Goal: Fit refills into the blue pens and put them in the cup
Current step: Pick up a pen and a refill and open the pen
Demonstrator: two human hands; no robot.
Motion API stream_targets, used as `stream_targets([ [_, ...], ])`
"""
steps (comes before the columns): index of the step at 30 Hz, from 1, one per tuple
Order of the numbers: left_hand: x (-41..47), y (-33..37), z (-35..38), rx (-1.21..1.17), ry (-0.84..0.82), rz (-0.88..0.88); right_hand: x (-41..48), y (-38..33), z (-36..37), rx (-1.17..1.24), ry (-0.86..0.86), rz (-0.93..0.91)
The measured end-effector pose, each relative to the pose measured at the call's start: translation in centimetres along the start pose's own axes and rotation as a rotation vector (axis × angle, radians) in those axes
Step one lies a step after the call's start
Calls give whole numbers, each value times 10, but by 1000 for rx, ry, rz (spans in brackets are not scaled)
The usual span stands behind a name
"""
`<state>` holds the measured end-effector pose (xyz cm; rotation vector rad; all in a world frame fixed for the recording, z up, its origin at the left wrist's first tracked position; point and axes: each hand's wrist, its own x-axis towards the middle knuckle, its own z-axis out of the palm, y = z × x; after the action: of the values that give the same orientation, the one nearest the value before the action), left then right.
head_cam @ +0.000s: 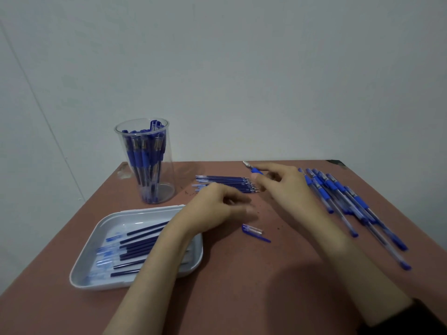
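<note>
The cup (pixel 145 180) stood at the upper left of the desk (pixel 242 298). It was packed with pens (pixel 142 153), so a lot of the job looked done. More pens (pixel 350 206) lay in a row on the right side of the frame, and I think those were waiting for their turn. A pile of refills (pixel 225 183) lay in the middle, just behind the hands. The right hand (pixel 287 189) was in the middle of the frame, and its fingers gripped one pen (pixel 254 169), with the pointy tip sticking out to the upper left. The left hand (pixel 217 209) hung just in front of the refills with its fingers curled. It was too blurry to tell if it held anything. A small cap (pixel 252 230) lay on the desk just below that hand. A white tray (pixel 145 209) at the lower left held more dark refills, partly hidden under the left arm. My guess was that the pen in hand was getting its refill, and after that it had to be closed up and put in the cup. Many pens were left to do.
</note>
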<state>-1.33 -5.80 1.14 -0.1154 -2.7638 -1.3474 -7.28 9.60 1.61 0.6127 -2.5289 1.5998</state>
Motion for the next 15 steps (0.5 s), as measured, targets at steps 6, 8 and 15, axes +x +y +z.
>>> stream_targets([
  [6,2,7,-7,-643,218,3,-3,-11,4,586,-275,223],
  [8,0,10,-7,-797,164,55,-5,-13,6,691,-410,283],
  [15,4,13,2,-989,268,60,-7,-14,10,751,-408,221],
])
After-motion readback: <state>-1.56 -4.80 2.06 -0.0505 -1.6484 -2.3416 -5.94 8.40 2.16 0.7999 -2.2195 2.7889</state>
